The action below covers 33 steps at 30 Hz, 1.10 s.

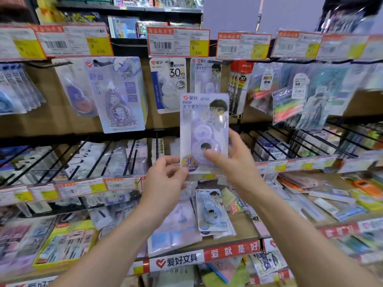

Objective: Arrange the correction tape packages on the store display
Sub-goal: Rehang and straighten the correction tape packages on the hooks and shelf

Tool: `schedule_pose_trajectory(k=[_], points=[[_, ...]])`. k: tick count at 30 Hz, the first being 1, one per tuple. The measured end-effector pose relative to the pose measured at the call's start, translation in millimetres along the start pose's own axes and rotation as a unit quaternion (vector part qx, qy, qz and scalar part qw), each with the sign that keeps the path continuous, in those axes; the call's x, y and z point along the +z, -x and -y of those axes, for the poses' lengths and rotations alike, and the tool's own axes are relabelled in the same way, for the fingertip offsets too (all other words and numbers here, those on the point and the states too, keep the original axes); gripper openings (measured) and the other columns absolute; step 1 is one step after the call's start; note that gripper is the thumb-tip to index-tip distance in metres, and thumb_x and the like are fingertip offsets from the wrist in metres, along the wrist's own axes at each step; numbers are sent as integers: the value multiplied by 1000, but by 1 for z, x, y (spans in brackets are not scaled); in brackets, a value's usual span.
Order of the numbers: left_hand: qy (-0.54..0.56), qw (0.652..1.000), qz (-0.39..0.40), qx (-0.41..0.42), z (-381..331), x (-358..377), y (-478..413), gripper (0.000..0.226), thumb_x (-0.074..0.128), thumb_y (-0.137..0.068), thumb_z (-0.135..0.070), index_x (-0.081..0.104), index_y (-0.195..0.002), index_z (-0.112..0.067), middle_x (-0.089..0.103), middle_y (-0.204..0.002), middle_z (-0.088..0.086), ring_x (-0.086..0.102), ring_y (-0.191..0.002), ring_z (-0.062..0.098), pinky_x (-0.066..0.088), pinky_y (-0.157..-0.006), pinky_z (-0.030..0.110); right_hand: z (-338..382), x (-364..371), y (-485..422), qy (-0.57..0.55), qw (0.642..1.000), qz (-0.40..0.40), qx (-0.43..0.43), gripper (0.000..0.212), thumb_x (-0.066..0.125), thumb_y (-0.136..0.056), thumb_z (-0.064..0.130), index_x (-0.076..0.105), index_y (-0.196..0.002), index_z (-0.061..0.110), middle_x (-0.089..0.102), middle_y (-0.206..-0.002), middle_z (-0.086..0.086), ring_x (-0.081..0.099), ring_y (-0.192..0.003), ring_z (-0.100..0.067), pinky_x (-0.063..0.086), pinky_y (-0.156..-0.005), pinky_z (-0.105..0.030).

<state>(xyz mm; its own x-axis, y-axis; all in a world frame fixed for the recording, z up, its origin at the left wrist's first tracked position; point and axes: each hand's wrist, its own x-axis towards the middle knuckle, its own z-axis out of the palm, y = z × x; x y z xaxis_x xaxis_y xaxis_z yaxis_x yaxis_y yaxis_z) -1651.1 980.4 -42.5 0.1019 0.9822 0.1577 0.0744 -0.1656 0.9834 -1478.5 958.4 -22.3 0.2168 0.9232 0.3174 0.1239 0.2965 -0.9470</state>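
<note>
I hold a purple correction tape package (204,129) with a cartoon boy upright in front of the display. My left hand (165,179) pinches its lower left corner. My right hand (234,158) grips its lower right side, thumb across the front. Right behind its top edge, a matching package (205,76) hangs on a hook. A white 30 m package (169,85) hangs to the left of that one, and a larger purple package (119,94) further left. On the shelf below lies a blue correction tape package (212,212).
Price tags (178,42) line the hook rail above. Highlighter packs (288,104) and pens (238,88) hang at the right. Black wire dividers (103,160) split the middle shelf full of packets. A red and white brand strip (205,255) edges the lower shelf.
</note>
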Motion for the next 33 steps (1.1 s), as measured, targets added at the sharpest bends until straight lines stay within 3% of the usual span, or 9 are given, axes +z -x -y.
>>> schedule_pose_trajectory(k=[3, 6, 8, 11, 14, 17, 20, 28, 33], points=[[-224, 964, -41, 138, 5, -12, 4, 11, 63, -95, -24, 59, -105, -27, 65, -95, -15, 60, -91, 2, 45, -78, 26, 12, -9, -13, 16, 999, -27, -31, 63, 75, -92, 11, 47, -144, 31, 70, -131, 2, 70, -116, -16, 56, -102, -46], [-417, 868, -58, 264, 16, -26, 4, 20, 65, -90, -22, 63, -110, -21, 63, -105, -8, 51, -106, 15, 43, -89, 36, 23, -16, -20, 22, 997, -46, -54, 70, 75, -92, 14, 42, -152, 30, 70, -132, 4, 70, -117, -18, 54, -105, -52], [-501, 828, -45, 247, 26, -33, 0, 30, 68, -86, -27, 62, -115, -20, 62, -114, -4, 49, -113, 22, 42, -99, 44, 29, -19, -22, 7, 996, -54, -77, 75, 71, -95, 5, 36, -157, 28, 70, -130, 11, 69, -118, -14, 54, -106, -45], [-563, 801, -17, 201, 36, -40, -2, 44, 68, -84, -33, 58, -125, -20, 58, -124, -2, 45, -120, 25, 35, -110, 49, 35, -21, -28, -1, 993, -66, -96, 90, 69, -95, -1, 20, -163, 29, 67, -128, 26, 67, -121, -8, 53, -106, -36], [-581, 787, -15, 208, 39, -42, -2, 48, 65, -86, -36, 55, -131, -22, 56, -128, -2, 45, -122, 24, 32, -112, 46, 39, -23, -34, 3, 992, -66, -109, 92, 70, -95, 3, 16, -164, 33, 58, -146, 14, 65, -124, -7, 52, -108, -35], [-590, 779, -23, 210, 41, -42, -3, 49, 65, -85, -36, 55, -131, -22, 56, -128, -2, 46, -121, 24, 28, -112, 42, 43, -24, -38, 6, 989, -78, -127, 94, 75, -93, 13, 17, -163, 36, 37, -156, 25, 50, -136, 5, 43, -117, -35], [-598, 772, -26, 214, 45, -43, -3, 50, 67, -83, -36, 57, -129, -20, 58, -128, 1, 48, -119, 25, 23, -108, 39, 44, -25, -38, 20, 988, -77, -134, 99, 79, -83, 33, 19, -161, 44, 25, -167, 21, 33, -150, -2, 33, -124, -48], [-600, 774, -27, 200, 43, -40, -1, 52, 65, -85, -39, 55, -132, -20, 56, -133, 1, 47, -125, 25, 24, -115, 43, 37, -29, -33, 16, 991, -59, -117, 96, 77, -88, 22, 20, -162, 37, 53, -154, 5, 59, -134, -15, 46, -114, -50], [-604, 775, -28, 185, 42, -38, 0, 56, 66, -84, -39, 53, -135, -18, 56, -135, 3, 46, -127, 27, 27, -117, 49, 43, -32, -31, 6, 990, -67, -122, 93, 78, -88, 23, 23, -162, 34, 43, -159, 14, 52, -140, -10, 43, -117, -47]])
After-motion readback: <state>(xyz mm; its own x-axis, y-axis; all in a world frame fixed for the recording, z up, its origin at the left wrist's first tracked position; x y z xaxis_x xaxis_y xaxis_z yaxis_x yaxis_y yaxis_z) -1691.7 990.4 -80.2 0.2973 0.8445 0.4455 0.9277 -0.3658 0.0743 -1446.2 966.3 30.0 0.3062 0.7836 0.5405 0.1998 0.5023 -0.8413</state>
